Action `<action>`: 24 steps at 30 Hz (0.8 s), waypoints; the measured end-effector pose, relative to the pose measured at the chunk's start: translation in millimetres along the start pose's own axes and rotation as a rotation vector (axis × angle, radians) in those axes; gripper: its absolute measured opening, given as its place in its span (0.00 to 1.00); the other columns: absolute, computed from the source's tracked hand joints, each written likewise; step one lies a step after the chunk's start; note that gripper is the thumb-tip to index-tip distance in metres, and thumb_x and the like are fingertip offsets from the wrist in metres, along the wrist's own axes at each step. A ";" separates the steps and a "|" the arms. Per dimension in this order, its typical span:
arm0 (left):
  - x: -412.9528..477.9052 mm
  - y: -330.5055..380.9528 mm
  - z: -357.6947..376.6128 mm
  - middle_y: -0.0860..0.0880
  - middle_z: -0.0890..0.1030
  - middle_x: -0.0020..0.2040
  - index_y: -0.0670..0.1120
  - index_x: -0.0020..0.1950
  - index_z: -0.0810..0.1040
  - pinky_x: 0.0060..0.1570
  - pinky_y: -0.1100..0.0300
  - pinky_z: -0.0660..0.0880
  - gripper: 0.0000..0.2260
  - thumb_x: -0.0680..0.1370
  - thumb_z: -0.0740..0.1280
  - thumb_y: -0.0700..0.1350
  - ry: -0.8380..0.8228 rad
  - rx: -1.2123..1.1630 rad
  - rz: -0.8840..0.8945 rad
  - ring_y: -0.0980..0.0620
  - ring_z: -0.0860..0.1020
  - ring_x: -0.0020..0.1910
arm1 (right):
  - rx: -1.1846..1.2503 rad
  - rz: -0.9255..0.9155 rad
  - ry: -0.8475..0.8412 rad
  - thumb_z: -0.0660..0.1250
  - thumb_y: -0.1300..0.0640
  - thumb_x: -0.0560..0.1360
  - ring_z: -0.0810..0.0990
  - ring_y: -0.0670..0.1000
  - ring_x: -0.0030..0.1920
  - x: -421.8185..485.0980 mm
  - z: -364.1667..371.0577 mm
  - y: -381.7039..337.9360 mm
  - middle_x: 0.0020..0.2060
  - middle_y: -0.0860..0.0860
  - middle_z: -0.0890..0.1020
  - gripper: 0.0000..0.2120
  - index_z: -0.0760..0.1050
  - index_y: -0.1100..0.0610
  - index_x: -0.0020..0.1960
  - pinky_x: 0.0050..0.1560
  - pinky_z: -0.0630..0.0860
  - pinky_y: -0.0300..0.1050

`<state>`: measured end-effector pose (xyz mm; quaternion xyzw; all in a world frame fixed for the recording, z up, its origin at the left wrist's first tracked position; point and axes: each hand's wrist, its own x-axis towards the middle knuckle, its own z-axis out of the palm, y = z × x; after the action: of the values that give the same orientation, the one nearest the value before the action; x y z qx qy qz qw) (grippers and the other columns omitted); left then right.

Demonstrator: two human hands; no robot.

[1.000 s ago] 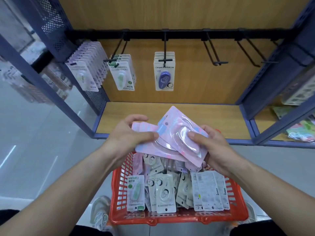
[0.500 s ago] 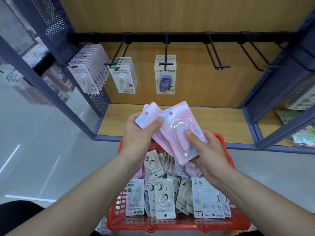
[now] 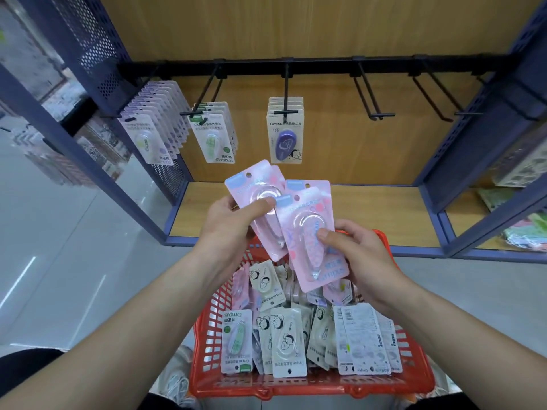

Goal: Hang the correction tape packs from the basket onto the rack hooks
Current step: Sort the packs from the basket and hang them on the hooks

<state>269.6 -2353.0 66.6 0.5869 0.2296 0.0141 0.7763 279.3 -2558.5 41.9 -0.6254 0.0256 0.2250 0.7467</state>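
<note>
Both hands are up over the basket [image 3: 296, 390], each pinching pink packs [image 3: 307, 229]: the left hand [image 3: 233, 223] clamps 1 or 2 under its thumb, the right hand [image 3: 358, 255] holds a small fan of them. The packs stand nearly upright, hole ends up toward the rack. The nearest bare hook [image 3: 381, 115] lies above and to the right, tip pointing at us, so I'd say the right hand is better placed.
</note>
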 end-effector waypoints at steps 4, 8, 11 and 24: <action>-1.4 3.6 0.2 0.43 0.86 0.56 0.43 0.59 0.81 0.49 0.48 0.82 0.10 0.77 0.72 0.37 -0.006 -0.045 -0.007 0.46 0.86 0.49 | 0.030 0.019 0.029 0.72 0.51 0.73 0.78 0.53 0.35 3.5 -3.2 -4.6 0.38 0.55 0.81 0.11 0.78 0.59 0.42 0.33 0.70 0.42; -0.2 1.3 -1.6 0.44 0.86 0.56 0.44 0.61 0.81 0.57 0.41 0.81 0.13 0.77 0.73 0.38 -0.005 -0.017 -0.007 0.45 0.86 0.51 | 0.169 0.115 0.051 0.65 0.55 0.79 0.80 0.54 0.37 9.6 -8.1 -5.9 0.39 0.54 0.81 0.06 0.76 0.57 0.46 0.31 0.73 0.42; -1.5 -6.1 0.3 0.42 0.86 0.56 0.44 0.60 0.82 0.60 0.36 0.79 0.12 0.76 0.75 0.41 -0.009 0.053 -0.023 0.40 0.86 0.53 | 0.188 0.132 0.020 0.66 0.52 0.73 0.79 0.57 0.45 10.3 -6.6 -3.8 0.46 0.58 0.80 0.15 0.75 0.59 0.55 0.39 0.74 0.48; -6.2 -10.0 4.8 0.49 0.88 0.49 0.48 0.56 0.82 0.43 0.55 0.83 0.14 0.72 0.79 0.41 0.040 0.199 0.032 0.48 0.87 0.45 | 0.118 0.076 0.018 0.61 0.62 0.82 0.81 0.54 0.41 9.7 -4.4 0.0 0.42 0.57 0.83 0.09 0.80 0.62 0.49 0.38 0.73 0.46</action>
<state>263.4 -2362.2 60.6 0.6645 0.2358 0.0155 0.7090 289.1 -2559.7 37.8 -0.5807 0.0692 0.2459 0.7730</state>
